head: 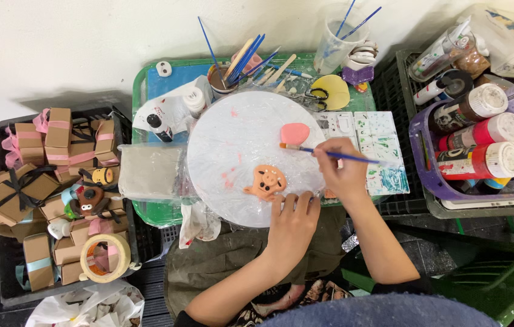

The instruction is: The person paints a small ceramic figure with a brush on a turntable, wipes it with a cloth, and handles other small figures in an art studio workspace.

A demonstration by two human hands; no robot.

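Note:
My right hand (pixel 340 172) holds a thin blue-handled paintbrush (pixel 329 154), its orange tip resting at the left edge of a small pink oval clay piece (pixel 295 133). My left hand (pixel 291 223) lies flat on the near rim of a round white turntable (pixel 233 130), fingertips just right of an orange clay animal face (pixel 265 181) with dark painted eyes and snout. Pink paint smears mark the white disc.
A paint-stained palette (pixel 378 142) lies right of the disc. A cup of blue brushes (pixel 224 75) and a clear cup (pixel 336 45) stand behind. A purple basket of paint bottles (pixel 481 145) sits right. A grey clay slab (pixel 148 172), gift boxes (pixel 39 181) and tape roll (pixel 105 257) lie left.

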